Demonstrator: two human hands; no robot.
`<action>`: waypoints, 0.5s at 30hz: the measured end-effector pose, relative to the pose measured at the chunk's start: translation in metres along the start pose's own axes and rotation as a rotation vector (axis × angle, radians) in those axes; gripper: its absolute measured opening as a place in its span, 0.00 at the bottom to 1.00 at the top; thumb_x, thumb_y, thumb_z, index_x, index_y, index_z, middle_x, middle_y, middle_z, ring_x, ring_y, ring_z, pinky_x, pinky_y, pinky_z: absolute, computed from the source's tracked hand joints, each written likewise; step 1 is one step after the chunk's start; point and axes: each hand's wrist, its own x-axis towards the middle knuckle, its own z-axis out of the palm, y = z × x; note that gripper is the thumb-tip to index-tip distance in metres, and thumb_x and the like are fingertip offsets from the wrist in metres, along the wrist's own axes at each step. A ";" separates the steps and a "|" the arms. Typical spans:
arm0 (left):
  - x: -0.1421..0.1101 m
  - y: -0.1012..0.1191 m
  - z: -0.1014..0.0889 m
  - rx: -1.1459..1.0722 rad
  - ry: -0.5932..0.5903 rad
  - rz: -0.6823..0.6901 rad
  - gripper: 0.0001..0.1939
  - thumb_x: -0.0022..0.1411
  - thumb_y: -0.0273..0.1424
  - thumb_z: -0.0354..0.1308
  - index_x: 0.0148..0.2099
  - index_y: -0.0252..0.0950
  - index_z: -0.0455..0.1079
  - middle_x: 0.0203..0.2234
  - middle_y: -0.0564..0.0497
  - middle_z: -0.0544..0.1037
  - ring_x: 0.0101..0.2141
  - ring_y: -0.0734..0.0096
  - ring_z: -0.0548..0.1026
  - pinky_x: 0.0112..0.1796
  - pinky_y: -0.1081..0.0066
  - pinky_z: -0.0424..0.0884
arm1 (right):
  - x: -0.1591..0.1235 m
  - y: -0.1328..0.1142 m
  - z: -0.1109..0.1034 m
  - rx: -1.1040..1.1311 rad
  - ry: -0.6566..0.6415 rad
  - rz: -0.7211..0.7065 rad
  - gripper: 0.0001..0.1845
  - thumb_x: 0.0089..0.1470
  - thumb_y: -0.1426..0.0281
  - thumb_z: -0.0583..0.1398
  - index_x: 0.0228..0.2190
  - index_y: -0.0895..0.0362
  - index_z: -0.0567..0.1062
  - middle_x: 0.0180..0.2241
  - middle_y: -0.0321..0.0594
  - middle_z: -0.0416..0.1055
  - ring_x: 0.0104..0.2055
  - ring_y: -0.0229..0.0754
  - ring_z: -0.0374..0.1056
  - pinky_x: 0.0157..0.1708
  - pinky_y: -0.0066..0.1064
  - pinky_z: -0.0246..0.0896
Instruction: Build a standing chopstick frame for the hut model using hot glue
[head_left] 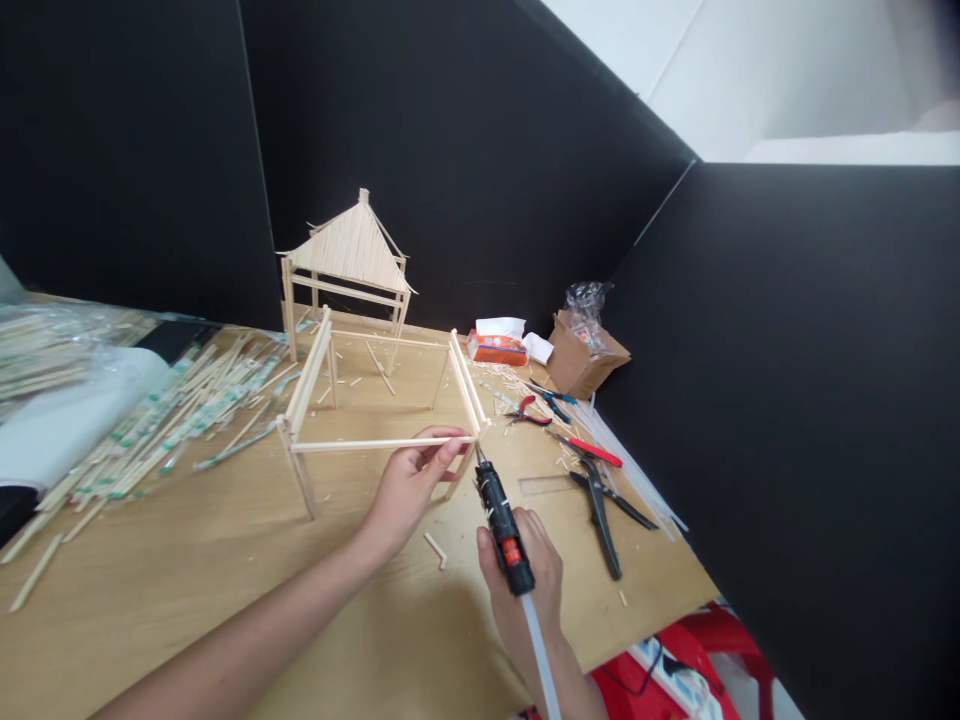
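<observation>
Left forearm (225, 655) cut off by the bottom edge, hot glue gun (504, 530) partly hidden by the right hand (521, 590), pale cord (541, 660) running off the bottom edge, loose bundled wooden sticks (150, 410) cut off at left, power strip (675, 675) half hidden below the desk, print on the cardboard box (581, 360) too small to read

You're working at a light wooden tabletop (150, 570) boxed in by black panels (465, 130); a white wall (757, 70) shows beyond them at upper right, with something red and plastic (701, 640) below the tabletop's near right edge.

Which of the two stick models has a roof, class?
The rear hut has a peaked stick roof; the nearer frame has only posts and rails.
</observation>
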 end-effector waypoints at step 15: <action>0.001 0.001 -0.001 -0.027 0.002 -0.036 0.16 0.59 0.45 0.59 0.40 0.38 0.63 0.37 0.50 0.78 0.45 0.63 0.76 0.35 0.71 0.75 | 0.039 0.067 0.001 -0.268 -0.349 0.115 0.12 0.52 0.63 0.63 0.33 0.56 0.68 0.33 0.41 0.68 0.36 0.47 0.64 0.34 0.33 0.57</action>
